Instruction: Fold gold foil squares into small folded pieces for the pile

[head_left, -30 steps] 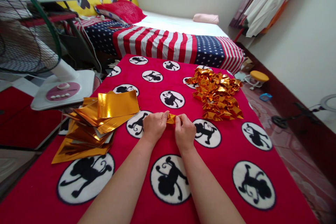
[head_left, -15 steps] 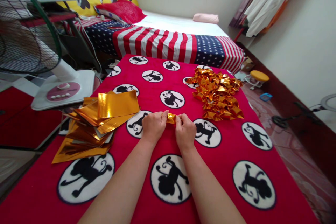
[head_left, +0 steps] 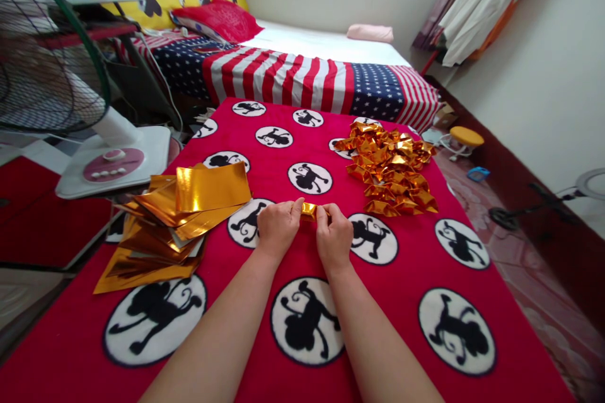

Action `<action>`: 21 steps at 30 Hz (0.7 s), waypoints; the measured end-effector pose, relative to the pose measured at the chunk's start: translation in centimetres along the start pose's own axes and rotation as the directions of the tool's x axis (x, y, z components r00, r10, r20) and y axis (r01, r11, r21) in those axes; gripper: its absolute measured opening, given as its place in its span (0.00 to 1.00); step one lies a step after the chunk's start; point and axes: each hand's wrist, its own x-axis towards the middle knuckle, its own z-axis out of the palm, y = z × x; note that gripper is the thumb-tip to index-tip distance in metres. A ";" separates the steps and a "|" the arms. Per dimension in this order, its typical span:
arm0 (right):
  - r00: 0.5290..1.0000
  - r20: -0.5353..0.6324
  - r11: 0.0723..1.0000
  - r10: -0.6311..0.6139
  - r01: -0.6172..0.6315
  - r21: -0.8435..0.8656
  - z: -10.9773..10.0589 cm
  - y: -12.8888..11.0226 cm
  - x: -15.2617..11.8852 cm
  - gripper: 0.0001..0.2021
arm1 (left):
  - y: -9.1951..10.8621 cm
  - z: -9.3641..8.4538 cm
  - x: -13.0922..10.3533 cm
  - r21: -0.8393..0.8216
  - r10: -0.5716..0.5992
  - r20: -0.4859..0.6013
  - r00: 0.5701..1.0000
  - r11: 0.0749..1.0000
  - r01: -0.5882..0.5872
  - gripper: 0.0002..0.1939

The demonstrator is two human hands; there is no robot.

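Note:
Between my two hands is a small folded piece of gold foil paper (head_left: 309,211), only its shiny middle showing. My left hand (head_left: 278,225) is closed on its left end, thumb and fingers pinched. My right hand (head_left: 334,233) pinches the right end the same way. Both ends are hidden under my fingers. To the left lies a loose, fanned stack of flat gold foil sheets (head_left: 212,187). Over on the right is a heap of folded gold paper ingots (head_left: 401,164), set in rough rows.
A red cloth with monkey circles (head_left: 382,302) covers the table. A fan (head_left: 113,157) stands close by the left edge. Beyond the far edge is a bed with a striped, starred cover (head_left: 302,79). A yellow stool (head_left: 466,136) is on the floor at right.
Both hands stay in almost the same place, still pinching the folded foil paper. The foil's middle now looks slightly smoother and catches the light differently.

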 end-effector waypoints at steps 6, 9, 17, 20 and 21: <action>0.999 -0.033 1.000 -0.008 0.008 0.016 0.2 0.2 0.0 0.15 | 0.3 0.0 -0.1 -0.007 -0.015 0.012 1.000 1.000 0.015 0.29; 0.999 -0.040 1.000 -0.015 0.015 0.014 0.2 0.1 0.0 0.14 | 0.4 -0.1 -0.2 -0.004 -0.019 0.010 1.000 1.000 0.019 0.29; 0.998 -0.053 0.999 -0.029 0.032 0.042 0.2 0.1 0.0 0.13 | 0.4 -0.2 -0.2 -0.004 -0.032 0.033 0.999 0.999 0.032 0.29; 0.998 -0.053 0.998 -0.026 0.029 0.055 0.2 0.1 0.0 0.14 | 0.4 -0.2 -0.2 -0.017 -0.029 0.037 0.999 0.999 0.030 0.29; 0.998 -0.051 0.998 -0.024 0.027 0.060 0.2 0.1 -0.1 0.14 | 0.4 -0.3 -0.2 -0.023 -0.028 0.037 0.999 0.999 0.029 0.29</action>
